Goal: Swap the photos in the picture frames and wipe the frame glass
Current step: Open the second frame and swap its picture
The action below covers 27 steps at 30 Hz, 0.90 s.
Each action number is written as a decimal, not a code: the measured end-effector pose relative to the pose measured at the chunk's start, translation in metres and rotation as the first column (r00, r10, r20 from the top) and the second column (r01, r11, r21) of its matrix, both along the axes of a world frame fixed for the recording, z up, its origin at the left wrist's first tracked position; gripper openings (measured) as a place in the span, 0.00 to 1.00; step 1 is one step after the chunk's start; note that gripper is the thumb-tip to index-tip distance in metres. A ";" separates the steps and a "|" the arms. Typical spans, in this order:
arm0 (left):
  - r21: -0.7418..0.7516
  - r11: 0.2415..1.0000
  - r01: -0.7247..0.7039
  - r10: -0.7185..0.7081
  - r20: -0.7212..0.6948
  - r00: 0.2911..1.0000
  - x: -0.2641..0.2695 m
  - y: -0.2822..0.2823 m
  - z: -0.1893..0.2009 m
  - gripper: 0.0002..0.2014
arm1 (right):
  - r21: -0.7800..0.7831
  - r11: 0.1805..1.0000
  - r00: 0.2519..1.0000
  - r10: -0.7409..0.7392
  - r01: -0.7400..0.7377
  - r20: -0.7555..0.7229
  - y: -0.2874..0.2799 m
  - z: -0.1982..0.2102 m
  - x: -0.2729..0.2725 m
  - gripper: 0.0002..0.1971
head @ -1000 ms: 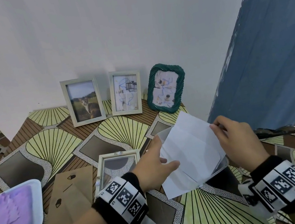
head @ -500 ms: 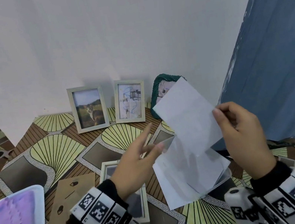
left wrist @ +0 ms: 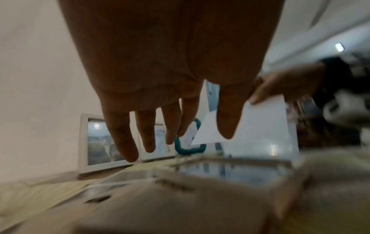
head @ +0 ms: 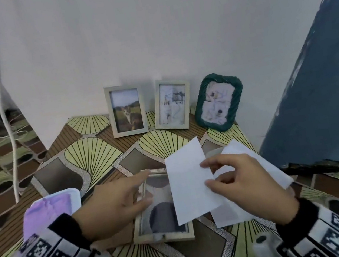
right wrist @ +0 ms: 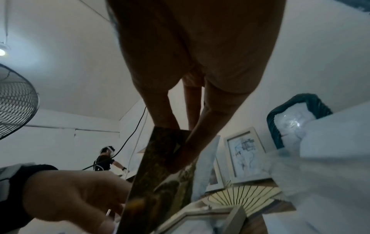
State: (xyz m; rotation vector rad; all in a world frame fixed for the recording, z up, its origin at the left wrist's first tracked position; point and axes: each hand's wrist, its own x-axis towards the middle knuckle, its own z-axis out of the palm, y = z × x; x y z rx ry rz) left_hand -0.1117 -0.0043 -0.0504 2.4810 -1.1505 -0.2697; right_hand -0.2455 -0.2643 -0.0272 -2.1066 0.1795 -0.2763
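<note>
White-backed photo (head: 190, 183) pinched by right hand (head: 246, 185), left hand (head: 112, 205) fingers straight

The table (head: 93, 161) with a green fan and brown pattern is carrying three frames at the back, standing against the wall: a cat photo frame (head: 126, 110), a pale sketch frame (head: 171, 105) and a green woven frame (head: 219, 102). An open frame (head: 166, 236) is lying flat near the front, a white tray (head: 74, 197) with a purple cloth (head: 46, 213) is sitting at the left, and white sheets (head: 267, 170) are lying at the right
</note>
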 end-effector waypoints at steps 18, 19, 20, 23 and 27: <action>0.474 0.880 0.013 -0.072 0.106 0.992 -0.032 0.030 -0.034 0.40 | -0.354 0.935 0.989 -0.022 -0.031 -0.143 0.039 -0.014 0.033 0.21; 0.466 0.885 0.012 -0.062 0.092 0.994 -0.033 0.030 -0.034 0.40 | -0.361 0.932 0.989 -0.021 -0.034 -0.147 0.040 -0.016 0.034 0.21; 0.456 0.890 0.010 -0.052 0.081 0.995 -0.034 0.030 -0.034 0.40 | -0.371 0.928 0.988 -0.019 -0.040 -0.156 0.042 -0.017 0.035 0.21; 0.429 0.903 0.011 -0.046 0.072 0.996 -0.033 0.030 -0.034 0.41 | -0.406 0.907 0.972 0.017 -0.115 -0.236 0.048 -0.025 0.039 0.23; 0.381 0.924 0.013 -0.038 0.060 0.997 -0.031 0.030 -0.035 0.42 | -0.477 0.841 0.927 0.071 -0.253 -0.367 0.054 -0.034 0.040 0.27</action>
